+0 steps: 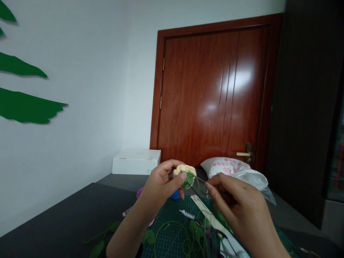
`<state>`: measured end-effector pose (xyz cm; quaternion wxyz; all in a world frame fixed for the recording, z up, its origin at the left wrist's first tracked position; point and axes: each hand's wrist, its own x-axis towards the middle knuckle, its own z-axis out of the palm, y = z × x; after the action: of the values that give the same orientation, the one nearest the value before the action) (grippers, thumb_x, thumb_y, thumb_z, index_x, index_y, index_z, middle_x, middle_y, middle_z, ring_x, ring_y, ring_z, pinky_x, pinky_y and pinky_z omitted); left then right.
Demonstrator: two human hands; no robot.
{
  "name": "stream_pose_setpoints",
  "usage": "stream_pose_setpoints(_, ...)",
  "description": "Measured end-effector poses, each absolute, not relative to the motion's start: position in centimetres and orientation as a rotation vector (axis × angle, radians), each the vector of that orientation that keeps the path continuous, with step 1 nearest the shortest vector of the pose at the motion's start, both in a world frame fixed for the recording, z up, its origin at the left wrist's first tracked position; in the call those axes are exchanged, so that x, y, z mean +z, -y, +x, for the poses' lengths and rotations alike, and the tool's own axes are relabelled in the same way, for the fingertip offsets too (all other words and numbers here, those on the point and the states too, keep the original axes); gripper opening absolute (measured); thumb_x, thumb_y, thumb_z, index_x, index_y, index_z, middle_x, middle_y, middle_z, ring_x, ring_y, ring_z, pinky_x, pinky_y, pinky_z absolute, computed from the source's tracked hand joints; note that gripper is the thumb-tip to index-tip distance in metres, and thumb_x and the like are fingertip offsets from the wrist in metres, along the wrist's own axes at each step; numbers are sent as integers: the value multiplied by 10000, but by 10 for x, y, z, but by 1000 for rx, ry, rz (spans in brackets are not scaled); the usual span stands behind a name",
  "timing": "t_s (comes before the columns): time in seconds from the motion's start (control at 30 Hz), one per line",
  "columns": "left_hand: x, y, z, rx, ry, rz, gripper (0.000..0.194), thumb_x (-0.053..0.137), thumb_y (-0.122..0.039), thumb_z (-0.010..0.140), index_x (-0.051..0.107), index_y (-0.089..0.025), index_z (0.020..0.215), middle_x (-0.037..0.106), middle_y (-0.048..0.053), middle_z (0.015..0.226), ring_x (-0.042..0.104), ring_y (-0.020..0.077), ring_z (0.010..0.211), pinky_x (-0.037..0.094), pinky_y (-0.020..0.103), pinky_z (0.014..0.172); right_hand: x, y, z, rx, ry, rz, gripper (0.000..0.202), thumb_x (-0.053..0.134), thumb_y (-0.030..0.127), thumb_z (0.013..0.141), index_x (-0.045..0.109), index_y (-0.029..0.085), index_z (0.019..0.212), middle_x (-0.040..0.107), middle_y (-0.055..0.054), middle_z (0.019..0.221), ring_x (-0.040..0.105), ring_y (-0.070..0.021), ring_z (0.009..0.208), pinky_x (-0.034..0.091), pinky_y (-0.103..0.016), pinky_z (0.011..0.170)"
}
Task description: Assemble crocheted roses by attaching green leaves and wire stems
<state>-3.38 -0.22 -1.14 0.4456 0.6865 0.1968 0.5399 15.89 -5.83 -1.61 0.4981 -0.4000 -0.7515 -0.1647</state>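
A cream crocheted flower [184, 168] with a green base [189, 179] is held up above the table. My left hand [168, 181] pinches it, thumb over the green part and fingers behind. My right hand [233, 199] is closed on a thin needle [201, 178] whose far end reaches the flower's green base. Green yarn [199, 185] trails between the hands, and a dark green stem runs down to the right from the base.
A green cutting mat [172, 222] bears a small tube [187, 214], a pale ruler [205, 211], scissors [224, 234] and green leaves [197, 231]. Behind stand a white box [136, 162] and a white plastic bag [228, 166]. Blue yarn [175, 195] shows below the left hand.
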Motion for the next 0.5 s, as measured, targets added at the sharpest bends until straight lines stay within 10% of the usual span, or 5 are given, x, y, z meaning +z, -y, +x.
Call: stream_pose_setpoints(0.5,-12,0,-34,1366,-577,1763,234,653,-290,831,610,-144,1009,623,19,835,572,83,537,500,218,488,-19,66,153,-543,1816,-1037,172,530,254,927,612,225,778,611,17,618,572,-151,531,361,-269,523)
